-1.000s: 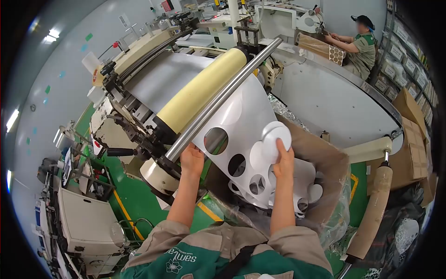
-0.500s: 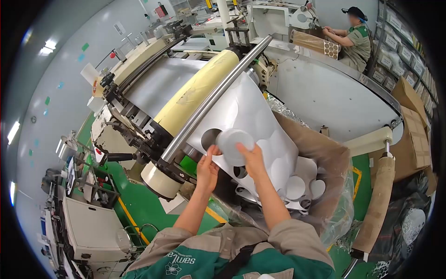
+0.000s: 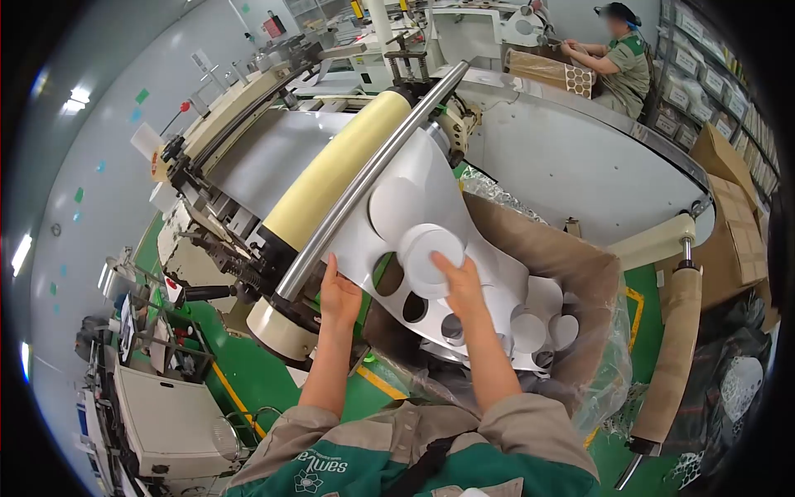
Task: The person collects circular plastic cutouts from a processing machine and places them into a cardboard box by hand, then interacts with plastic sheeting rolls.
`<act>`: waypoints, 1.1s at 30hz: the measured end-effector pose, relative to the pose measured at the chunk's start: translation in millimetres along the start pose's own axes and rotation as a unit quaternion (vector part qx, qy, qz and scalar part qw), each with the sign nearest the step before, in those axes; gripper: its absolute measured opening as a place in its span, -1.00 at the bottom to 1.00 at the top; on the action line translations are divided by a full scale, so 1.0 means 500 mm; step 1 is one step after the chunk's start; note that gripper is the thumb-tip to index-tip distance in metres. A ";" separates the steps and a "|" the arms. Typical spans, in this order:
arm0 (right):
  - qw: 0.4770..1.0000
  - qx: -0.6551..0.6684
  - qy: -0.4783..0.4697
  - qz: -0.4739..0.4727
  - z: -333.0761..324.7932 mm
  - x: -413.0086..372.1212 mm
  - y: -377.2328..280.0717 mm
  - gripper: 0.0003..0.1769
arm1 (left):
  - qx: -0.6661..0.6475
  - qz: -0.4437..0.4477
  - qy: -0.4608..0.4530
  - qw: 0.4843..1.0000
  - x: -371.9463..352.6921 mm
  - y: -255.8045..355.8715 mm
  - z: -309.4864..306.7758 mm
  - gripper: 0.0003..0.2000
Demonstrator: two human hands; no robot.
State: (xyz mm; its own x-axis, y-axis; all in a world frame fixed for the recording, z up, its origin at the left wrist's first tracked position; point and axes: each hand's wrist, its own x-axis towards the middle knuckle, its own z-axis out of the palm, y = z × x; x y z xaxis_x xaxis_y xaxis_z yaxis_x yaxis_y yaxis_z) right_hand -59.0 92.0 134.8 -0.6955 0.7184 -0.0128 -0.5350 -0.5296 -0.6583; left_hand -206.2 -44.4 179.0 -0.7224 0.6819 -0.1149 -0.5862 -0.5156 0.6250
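Note:
My right hand (image 3: 460, 287) grips a small stack of white round discs (image 3: 431, 253), thumb on top, in front of the hanging sheet. My left hand (image 3: 340, 296) is open, fingers stretched upward beside the left edge of that sheet. The shiny white sheet (image 3: 426, 166) comes down from under a steel bar (image 3: 373, 182) on the machine. Round holes run along its lower part, and another disc (image 3: 397, 207) lies in it just above the held ones. Behind the bar is a yellow roller (image 3: 339, 161).
Below the sheet stands a brown carton (image 3: 538, 236) lined with clear plastic, holding punched sheet and loose discs. To the right, a brown-wrapped roll (image 3: 672, 356) slants down on a shaft. A co-worker (image 3: 621, 66) sits at the back right beside shelves.
My left hand has moved left, away from the discs. The discs in my right hand have shifted slightly right and down. More holes show along the sheet.

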 end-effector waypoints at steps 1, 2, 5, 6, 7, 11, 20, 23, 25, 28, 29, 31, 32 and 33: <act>0.999 -0.028 -0.038 0.006 0.021 0.003 0.000 -0.50 | -0.002 -0.004 -0.005 1.000 -0.001 -0.008 0.005 -0.67; 0.996 -0.055 -0.075 0.011 0.043 0.008 -0.004 -0.48 | 0.026 0.003 -0.003 1.000 0.000 -0.019 0.001 -0.67; 0.979 -0.171 -0.102 -0.052 0.097 0.037 -0.003 -0.48 | 0.113 0.019 -0.001 0.993 -0.016 -0.059 -0.010 -0.66; 0.965 -0.211 -0.111 -0.110 0.092 0.067 0.036 -0.48 | 0.125 0.014 -0.015 0.992 -0.024 -0.073 -0.019 -0.65; 0.960 -0.238 -0.135 -0.053 0.094 0.079 0.035 -0.53 | 0.114 0.008 0.002 0.993 -0.034 -0.087 -0.024 -0.64; 0.969 -0.213 -0.125 -0.026 0.072 0.072 0.042 -0.53 | 0.171 -0.015 0.002 0.985 -0.038 -0.080 -0.046 -0.60; 0.965 0.146 0.207 -0.074 -0.181 0.065 0.039 -0.44 | 0.101 0.067 0.013 0.993 -0.002 0.002 -0.017 -0.61; 0.972 0.152 0.163 -0.070 -0.154 0.041 -0.017 -0.45 | 0.087 0.071 0.023 0.993 0.000 0.011 -0.006 -0.64; 0.982 0.136 0.127 -0.032 -0.121 0.031 -0.033 -0.54 | 0.072 0.063 0.041 0.995 0.004 0.010 -0.004 -0.65; 0.993 0.092 0.069 -0.018 -0.072 0.026 -0.032 -0.58 | 0.048 0.038 0.023 0.998 0.002 -0.003 -0.003 -0.67; 0.996 0.069 0.054 -0.023 -0.055 0.023 -0.035 -0.60 | 0.043 0.028 0.007 0.999 0.004 -0.010 -0.007 -0.67; 0.999 0.019 0.013 -0.035 -0.020 0.026 -0.025 -0.62 | 0.082 0.040 0.022 0.996 -0.001 -0.038 -0.027 -0.67; 0.999 -0.010 -0.011 -0.042 -0.001 0.030 -0.014 -0.62 | 0.102 0.044 0.029 0.993 -0.006 -0.055 -0.035 -0.67; 0.997 -0.053 -0.047 -0.022 0.025 0.030 -0.007 -0.61 | 0.094 0.041 0.035 0.994 -0.022 -0.066 -0.023 -0.70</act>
State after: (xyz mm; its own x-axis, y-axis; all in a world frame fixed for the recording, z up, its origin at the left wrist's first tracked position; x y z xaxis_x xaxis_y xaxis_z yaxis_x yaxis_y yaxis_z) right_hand -73.8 99.1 146.2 -0.7176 0.6912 0.0854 -0.5151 -0.4442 -0.7330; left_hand -183.5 -40.8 150.8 -0.7924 0.6003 -0.1083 -0.4507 -0.4566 0.7671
